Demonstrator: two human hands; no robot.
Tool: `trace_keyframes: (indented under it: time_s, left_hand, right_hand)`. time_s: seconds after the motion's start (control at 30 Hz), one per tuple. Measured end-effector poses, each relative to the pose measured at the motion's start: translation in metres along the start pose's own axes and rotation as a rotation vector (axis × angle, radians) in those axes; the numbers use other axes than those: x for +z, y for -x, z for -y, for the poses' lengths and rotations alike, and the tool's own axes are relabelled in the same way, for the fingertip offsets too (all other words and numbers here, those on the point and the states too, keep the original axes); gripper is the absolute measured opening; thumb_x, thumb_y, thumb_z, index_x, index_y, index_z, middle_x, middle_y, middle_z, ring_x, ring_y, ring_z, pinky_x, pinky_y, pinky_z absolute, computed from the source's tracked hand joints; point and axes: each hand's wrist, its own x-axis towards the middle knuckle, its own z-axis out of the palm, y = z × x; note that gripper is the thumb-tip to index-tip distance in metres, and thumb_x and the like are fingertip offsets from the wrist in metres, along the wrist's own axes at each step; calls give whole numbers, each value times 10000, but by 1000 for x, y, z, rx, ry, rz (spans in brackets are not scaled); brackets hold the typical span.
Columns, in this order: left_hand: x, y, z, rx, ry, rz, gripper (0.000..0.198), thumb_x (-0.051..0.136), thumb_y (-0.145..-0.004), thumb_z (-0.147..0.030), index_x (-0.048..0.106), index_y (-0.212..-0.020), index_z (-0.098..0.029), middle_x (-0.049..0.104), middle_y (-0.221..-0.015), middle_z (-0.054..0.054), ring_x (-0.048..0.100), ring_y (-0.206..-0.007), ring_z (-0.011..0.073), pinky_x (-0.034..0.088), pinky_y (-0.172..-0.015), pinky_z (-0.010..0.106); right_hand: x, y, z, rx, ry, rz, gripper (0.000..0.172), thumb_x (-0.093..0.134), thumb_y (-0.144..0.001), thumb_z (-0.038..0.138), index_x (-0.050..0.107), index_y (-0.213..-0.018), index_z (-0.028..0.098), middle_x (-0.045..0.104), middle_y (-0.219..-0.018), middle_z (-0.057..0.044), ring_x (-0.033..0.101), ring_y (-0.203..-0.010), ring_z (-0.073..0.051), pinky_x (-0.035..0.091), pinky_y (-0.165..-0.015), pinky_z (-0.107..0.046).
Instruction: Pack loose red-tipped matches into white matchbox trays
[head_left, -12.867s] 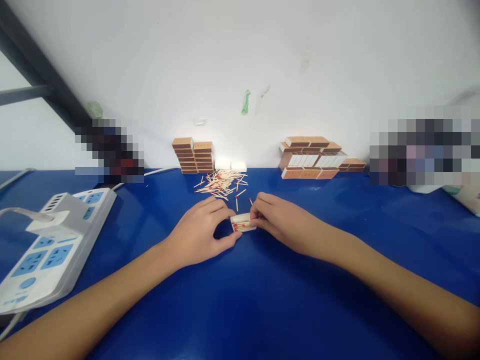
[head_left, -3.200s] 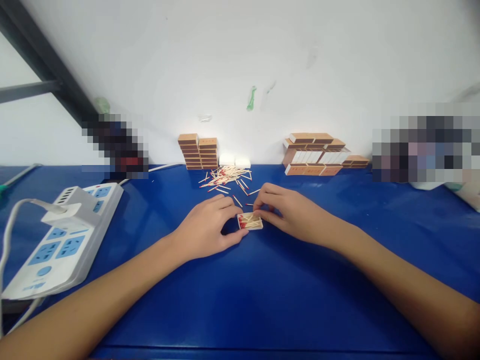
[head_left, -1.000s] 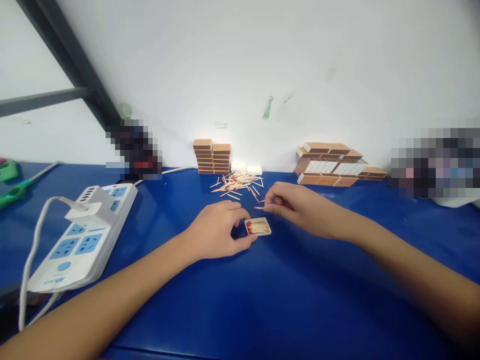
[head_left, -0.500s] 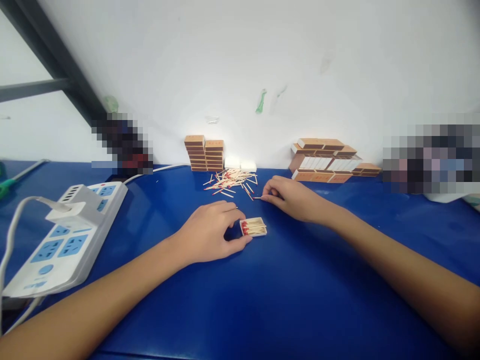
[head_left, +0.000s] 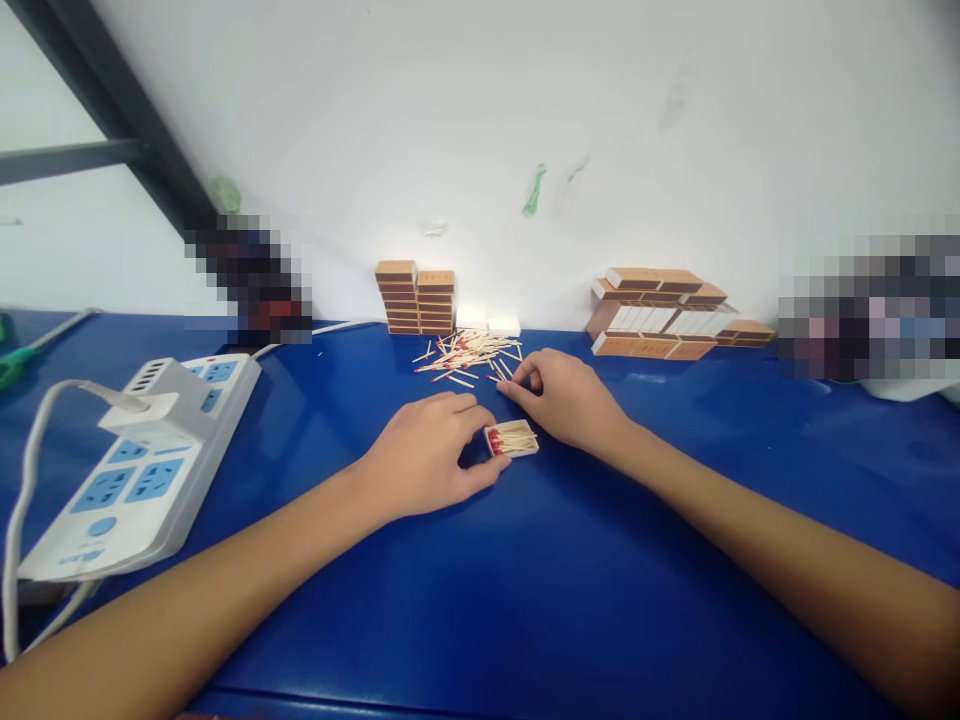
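Observation:
My left hand [head_left: 427, 452] grips a small white matchbox tray [head_left: 534, 452] between thumb and fingers. Inside the tray lie several matches [head_left: 513, 440], their red heads pointing left toward that hand. Just behind and to the right, my right hand [head_left: 564, 397] pinches thumb and forefinger at a match [head_left: 492, 378], of which only the end shows beyond the fingertips. Its fingers are at the near edge of a loose heap of matches [head_left: 472, 350], which lies on the blue table [head_left: 570, 580] near the wall.
Matchboxes stand in two stacks [head_left: 415, 305] behind the heap, with white box pieces [head_left: 502, 327] beside them. More matchboxes [head_left: 656, 348] are piled to the right against the wall. A white power strip [head_left: 180, 500] with a plugged-in cable occupies the left side.
My right hand has moved left, closer to the heap's near edge, with its fingers still pinched. My left hand stays on the tray. The view has shifted slightly.

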Motion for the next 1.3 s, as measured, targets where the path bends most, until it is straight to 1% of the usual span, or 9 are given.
trace_keyframes:
  time_s: [0.17,0.3,0.5,0.67,0.8,0.9,1.03,1.2,1.3]
  left_hand:
    - [-1,0,0,-3,0,7,267,650,-943,-448,711,-1036,-205,676,-917,27,635,-829,196,466,-700,328]
    - [-2,0,0,-19,-16,5,269,639,-951,-449,714,-1031,-203,675,-912,28,632,-812,192,458,-683,325]
    - [-1,-2,1,-66,-25,15,317,621,-959,-474,723,-1067,-194,676,-918,40,628,-787,191,453,-660,323]
    - [-1,-1,2,-48,-22,12,297,626,-960,-459,721,-1047,-192,672,-910,39,628,-790,191,452,-662,322]
    - [-1,0,2,26,1,31,291,631,-963,-443,710,-1081,-189,679,-947,40,632,-814,191,467,-690,323]
    - [-2,-1,0,57,8,53,304,620,-973,-441,707,-1108,-183,675,-949,40,635,-826,192,481,-710,327]
    - [-3,-1,-1,70,19,75,298,618,-976,-440,709,-1108,-188,667,-934,35,636,-821,189,482,-692,316]
    - [-2,0,-1,48,15,46,306,623,-971,-449,705,-1131,-201,679,-953,36,645,-823,186,479,-690,312]
    - [-2,-1,-1,5,-7,30,288,617,-971,-451,709,-1083,-202,678,-944,34,636,-800,185,466,-675,319]
  right_hand:
    - [-6,0,-5,-43,36,81,184,623,-979,308,618,-831,199,650,-877,-50,578,-750,-194,384,-675,-331]
    - [-23,3,-10,-139,-70,104,184,586,-988,335,611,-868,198,657,-901,-59,586,-798,-203,412,-722,-332]
    - [-42,22,-5,-305,-258,461,257,544,-1009,427,640,-894,218,623,-821,-17,526,-698,-165,401,-642,-301]
    - [-36,12,-12,-309,-344,339,213,585,-992,422,661,-961,226,644,-853,-28,550,-727,-179,447,-673,-309]
    - [-24,-13,-26,-441,-234,132,198,500,-1004,236,680,-1085,234,638,-1057,-86,602,-933,-228,488,-873,-380]
    - [-14,-24,-35,-493,-105,131,293,439,-1005,168,681,-1156,231,584,-1105,-106,602,-987,-242,482,-924,-401]
    - [-10,-26,-45,-394,-36,111,141,536,-994,238,668,-1023,201,565,-1038,-87,590,-888,-225,485,-868,-386]
    - [-20,-22,-52,-303,-109,172,146,591,-972,311,626,-880,204,592,-978,-74,582,-847,-212,484,-811,-366]
    - [-29,-9,-40,-304,-165,192,217,547,-1004,382,622,-893,212,609,-972,-73,580,-837,-211,479,-778,-359]
